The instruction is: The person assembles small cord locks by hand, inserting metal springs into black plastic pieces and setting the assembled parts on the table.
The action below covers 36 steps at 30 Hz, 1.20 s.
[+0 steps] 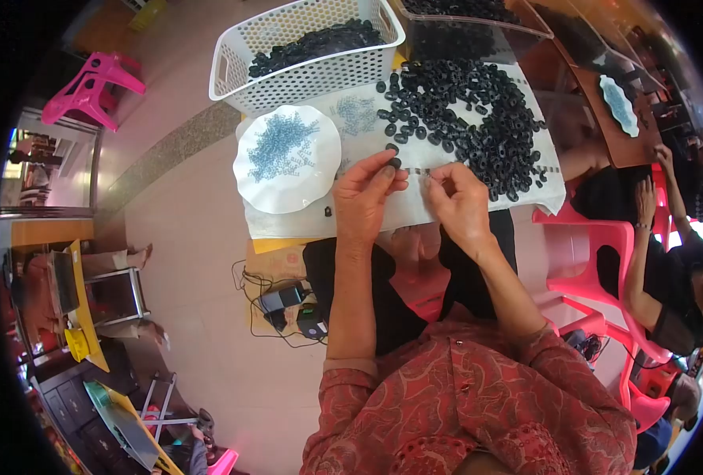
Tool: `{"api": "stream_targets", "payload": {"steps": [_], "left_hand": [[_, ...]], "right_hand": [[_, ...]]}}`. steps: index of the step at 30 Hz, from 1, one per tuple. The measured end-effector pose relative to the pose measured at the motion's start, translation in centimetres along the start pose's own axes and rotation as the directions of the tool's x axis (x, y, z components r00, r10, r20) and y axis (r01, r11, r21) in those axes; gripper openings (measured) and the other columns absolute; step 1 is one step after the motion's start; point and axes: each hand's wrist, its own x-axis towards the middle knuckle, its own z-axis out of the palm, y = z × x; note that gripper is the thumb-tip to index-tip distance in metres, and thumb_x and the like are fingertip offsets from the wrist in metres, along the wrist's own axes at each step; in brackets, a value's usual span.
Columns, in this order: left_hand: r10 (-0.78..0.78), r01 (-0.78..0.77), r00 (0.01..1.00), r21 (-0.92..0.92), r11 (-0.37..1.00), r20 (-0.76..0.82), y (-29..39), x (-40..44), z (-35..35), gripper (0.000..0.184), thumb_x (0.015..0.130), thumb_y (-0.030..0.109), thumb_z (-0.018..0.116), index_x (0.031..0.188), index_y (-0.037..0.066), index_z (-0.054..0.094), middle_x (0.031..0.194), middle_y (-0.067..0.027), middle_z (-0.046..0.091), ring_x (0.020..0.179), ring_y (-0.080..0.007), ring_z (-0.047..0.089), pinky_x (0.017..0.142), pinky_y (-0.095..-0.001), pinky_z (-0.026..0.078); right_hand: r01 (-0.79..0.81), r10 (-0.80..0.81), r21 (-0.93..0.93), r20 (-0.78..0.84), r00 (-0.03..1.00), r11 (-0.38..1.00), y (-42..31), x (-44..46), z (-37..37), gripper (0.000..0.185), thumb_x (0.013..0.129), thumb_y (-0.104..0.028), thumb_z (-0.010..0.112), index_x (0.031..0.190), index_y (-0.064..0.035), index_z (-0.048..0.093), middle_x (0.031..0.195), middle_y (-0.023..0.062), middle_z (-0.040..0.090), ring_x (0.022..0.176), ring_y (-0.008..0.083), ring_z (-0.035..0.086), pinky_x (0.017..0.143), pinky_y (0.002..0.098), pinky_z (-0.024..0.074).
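My left hand (364, 192) pinches a small black rounded part (392, 156) between thumb and fingertips, above the near side of the cloth-covered table. To its right, my right hand (460, 203) has thumb and forefinger pressed together; anything between them is too small to make out. The hands are a short gap apart. Beside my left hand stands a white scalloped plate (323, 180) holding many tiny clear bluish pieces (280, 146). More such tiny pieces (356, 115) lie on the cloth. A wide heap of black parts (478, 111) spreads beyond my right hand.
A white perforated basket (320, 83) with black parts stands at the table's far left, a clear bin (478, 36) at the far right. Cables and a black adapter (281, 298) lie left of my legs. Another person sits on a pink chair (593, 253) at right.
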Motion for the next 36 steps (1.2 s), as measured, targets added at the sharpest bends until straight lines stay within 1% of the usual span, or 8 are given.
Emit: {"api": "stream_targets", "payload": {"steps": [2, 5, 6, 8, 11, 20, 33, 36], "left_hand": [[0.001, 0.002, 0.999, -0.054, 0.999, 0.049, -0.3, 0.1, 0.1, 0.026, 0.088, -0.004, 0.058, 0.114, -0.003, 0.062, 0.098, -0.0102, 0.065, 0.086, -0.0180, 0.065, 0.078, -0.0285, 0.056], [0.060, -0.064, 0.993, 0.036, 0.997, 0.103, -0.1, 0.4, 0.1, 0.025, 0.087, -0.005, 0.060, 0.112, -0.003, 0.062, 0.097, -0.0098, 0.065, 0.085, -0.0161, 0.065, 0.077, -0.0279, 0.055], [0.060, -0.063, 0.993, 0.033, 0.997, 0.102, -0.3, 0.3, 0.2, 0.025, 0.087, -0.005, 0.060, 0.112, -0.003, 0.062, 0.097, -0.0098, 0.065, 0.085, -0.0161, 0.065, 0.077, -0.0279, 0.055], [0.058, -0.067, 0.992, 0.081, 0.994, 0.112, -0.4, 0.2, 0.5, 0.025, 0.087, -0.005, 0.060, 0.111, -0.003, 0.063, 0.097, -0.0091, 0.065, 0.086, -0.0149, 0.065, 0.077, -0.0268, 0.055], [0.044, -0.052, 0.992, 0.064, 0.997, 0.115, -0.7, 0.1, 0.7, 0.025, 0.087, -0.005, 0.060, 0.112, -0.003, 0.063, 0.096, -0.0090, 0.066, 0.084, -0.0144, 0.065, 0.075, -0.0258, 0.055], [-0.033, 0.033, 0.983, 0.004, 0.999, 0.179, -1.6, -0.3, 1.4, 0.027, 0.087, -0.005, 0.059, 0.113, -0.002, 0.063, 0.094, -0.0094, 0.068, 0.079, -0.0135, 0.065, 0.074, -0.0249, 0.054], [-0.015, 0.005, 0.965, 0.042, 0.999, 0.263, -1.3, -0.5, 1.6, 0.025, 0.087, -0.006, 0.058, 0.111, -0.002, 0.063, 0.091, -0.0082, 0.067, 0.077, -0.0124, 0.064, 0.071, -0.0238, 0.053], [-0.035, 0.047, 0.971, -0.042, 0.998, 0.236, -1.3, -0.3, 1.4, 0.021, 0.087, -0.004, 0.059, 0.108, -0.002, 0.061, 0.090, -0.0099, 0.067, 0.074, -0.0150, 0.065, 0.068, -0.0262, 0.055]], "right_hand": [[-0.175, 0.160, 0.203, 0.087, 0.983, 0.964, -0.2, -0.1, -0.5, 0.008, 0.085, -0.007, 0.067, 0.088, -0.0014, 0.062, 0.079, 0.0055, 0.064, 0.064, 0.0093, 0.060, 0.056, 0.0259, 0.0482], [-0.246, 0.199, 0.434, 0.152, 0.968, 0.867, -1.3, 0.0, -0.7, 0.009, 0.085, -0.006, 0.067, 0.089, -0.0003, 0.061, 0.076, 0.0025, 0.063, 0.065, 0.0066, 0.060, 0.056, 0.0219, 0.0468], [-0.247, 0.200, 0.431, 0.153, 0.968, 0.868, -1.8, -0.1, -0.9, 0.009, 0.085, -0.006, 0.067, 0.089, -0.0003, 0.061, 0.076, 0.0025, 0.063, 0.065, 0.0066, 0.060, 0.056, 0.0219, 0.0468], [-0.270, 0.241, 0.591, 0.128, 0.962, 0.760, -2.5, -0.1, -0.9, 0.010, 0.086, -0.005, 0.067, 0.093, 0.0001, 0.062, 0.074, 0.0010, 0.064, 0.066, 0.0059, 0.060, 0.056, 0.0193, 0.0458], [-0.306, 0.235, 0.563, 0.197, 0.952, 0.768, -2.0, -0.2, -1.5, 0.014, 0.087, -0.007, 0.067, 0.098, -0.0002, 0.063, 0.076, 0.0012, 0.065, 0.066, 0.0050, 0.060, 0.056, 0.0179, 0.0448], [-0.272, 0.205, 0.635, 0.180, 0.962, 0.723, -1.8, -0.4, -1.9, 0.014, 0.089, -0.007, 0.064, 0.101, -0.0007, 0.063, 0.082, 0.0033, 0.069, 0.067, 0.0046, 0.060, 0.056, 0.0170, 0.0442], [-0.247, 0.185, 0.625, 0.164, 0.969, 0.740, -2.3, -0.3, -2.0, 0.012, 0.090, -0.007, 0.063, 0.099, 0.0004, 0.064, 0.077, 0.0017, 0.066, 0.062, 0.0026, 0.056, 0.052, 0.0165, 0.0407], [-0.270, 0.218, 0.614, 0.160, 0.963, 0.742, -2.7, -0.4, -2.1, 0.011, 0.089, -0.006, 0.064, 0.098, 0.0002, 0.065, 0.075, 0.0005, 0.065, 0.061, 0.0026, 0.056, 0.052, 0.0163, 0.0404]]}}
